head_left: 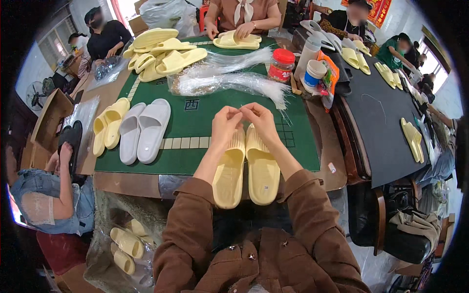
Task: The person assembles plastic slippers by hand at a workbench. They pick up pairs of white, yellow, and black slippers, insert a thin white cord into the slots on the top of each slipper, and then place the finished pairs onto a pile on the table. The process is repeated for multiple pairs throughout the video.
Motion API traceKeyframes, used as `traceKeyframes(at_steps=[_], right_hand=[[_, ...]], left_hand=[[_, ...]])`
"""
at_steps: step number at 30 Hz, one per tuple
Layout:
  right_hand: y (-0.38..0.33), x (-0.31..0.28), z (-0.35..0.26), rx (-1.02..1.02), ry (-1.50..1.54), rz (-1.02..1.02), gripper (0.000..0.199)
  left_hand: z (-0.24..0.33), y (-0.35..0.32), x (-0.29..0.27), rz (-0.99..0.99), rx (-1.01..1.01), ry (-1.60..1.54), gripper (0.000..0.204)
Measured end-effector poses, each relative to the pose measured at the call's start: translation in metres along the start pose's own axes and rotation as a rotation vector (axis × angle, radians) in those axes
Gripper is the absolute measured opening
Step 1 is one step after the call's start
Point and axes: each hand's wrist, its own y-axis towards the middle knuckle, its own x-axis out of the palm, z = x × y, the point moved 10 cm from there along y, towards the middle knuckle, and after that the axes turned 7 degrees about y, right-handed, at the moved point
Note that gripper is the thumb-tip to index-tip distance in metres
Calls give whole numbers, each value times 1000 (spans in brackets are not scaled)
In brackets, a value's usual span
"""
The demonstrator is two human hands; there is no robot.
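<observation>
A pair of pale yellow slide slippers lies side by side in front of me, heels toward my body. Over the straps of the left slipper (227, 178) and the right slipper (263, 177), my two hands come together. My left hand (226, 126) is closed in a pinch, and my right hand (260, 123) pinches close beside it, fingertips nearly touching. Whatever thin thing they may hold is too small to make out. Beyond them, bundles of clear plastic strands (234, 84) lie on the green table mat (195, 141).
To the left are grey slippers (153, 131) and another yellow pair (115, 122). A yellow slipper pile (163, 56) sits farther back. A red-lidded jar (281, 65) and white cup (314, 74) stand back right. Across the table, a person's hands (244, 30) touch a yellow slipper.
</observation>
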Motion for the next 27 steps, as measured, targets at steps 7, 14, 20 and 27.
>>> traceKeyframes(at_steps=[7, 14, 20, 27], right_hand=[[-5, 10, -5, -8, -205, -60, 20], [-1, -5, 3, -24, -96, 53, 15], [-9, 4, -12, -229, -328, 76, 11], [-11, 7, -19, -244, -415, 75, 11]], left_hand=[[-9, -6, -10, 81, -38, 106, 10], [-12, -8, -18, 145, -48, -4, 10], [-16, -6, -20, 184, -44, -18, 8], [-15, -6, -18, 146, -47, 7, 8]])
